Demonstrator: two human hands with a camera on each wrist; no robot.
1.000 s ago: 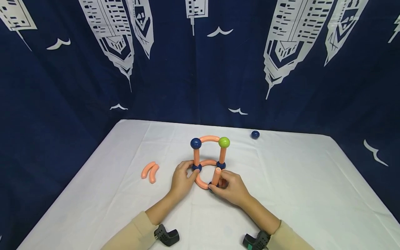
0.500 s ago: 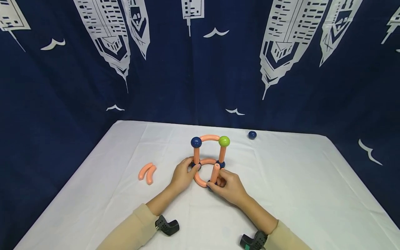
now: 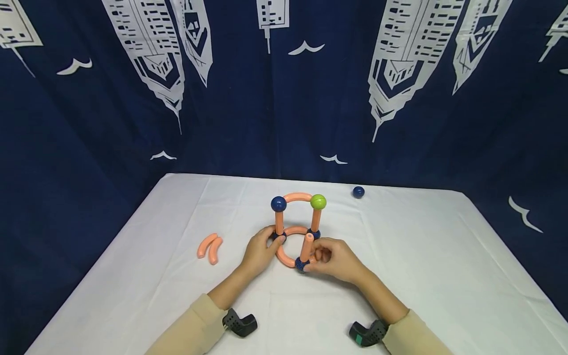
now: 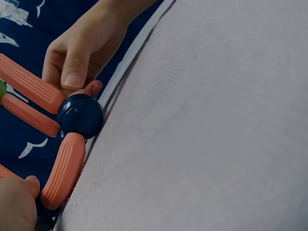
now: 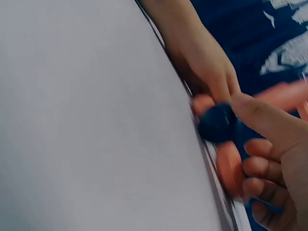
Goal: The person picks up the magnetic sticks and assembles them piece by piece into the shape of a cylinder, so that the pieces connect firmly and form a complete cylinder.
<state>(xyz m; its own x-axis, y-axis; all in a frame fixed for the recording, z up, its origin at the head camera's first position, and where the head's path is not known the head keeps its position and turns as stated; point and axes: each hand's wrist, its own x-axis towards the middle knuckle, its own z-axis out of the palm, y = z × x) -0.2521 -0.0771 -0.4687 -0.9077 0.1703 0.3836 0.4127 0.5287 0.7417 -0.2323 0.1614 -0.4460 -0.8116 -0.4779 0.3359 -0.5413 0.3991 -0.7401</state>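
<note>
A frame of orange magnetic building sticks and balls stands on the table, with a ring of curved sticks at its base. My left hand (image 3: 259, 253) holds the left blue base ball (image 3: 279, 237) between thumb and fingers. At the front blue ball (image 3: 301, 264), an upright orange stick (image 3: 307, 248) has its top end bare. My right hand (image 3: 339, 261) is at this corner, its thumb by the ball and curled fingers on the right curved stick (image 5: 230, 168), blurred in the right wrist view. A blue ball (image 3: 278, 203) and a green ball (image 3: 318, 202) top the rear sticks, joined by a curved stick (image 3: 298, 196).
Two loose curved orange sticks (image 3: 210, 248) lie side by side at the left on the white-covered table (image 3: 443, 276). Near its far edge sits a loose blue ball (image 3: 358, 192). A dark blue printed cloth (image 3: 275, 98) hangs behind.
My right hand has shifted slightly to the right, and its thumb has come off the front of the blue ball, which shows more now. The left hand keeps its hold; the frame stays in place.
</note>
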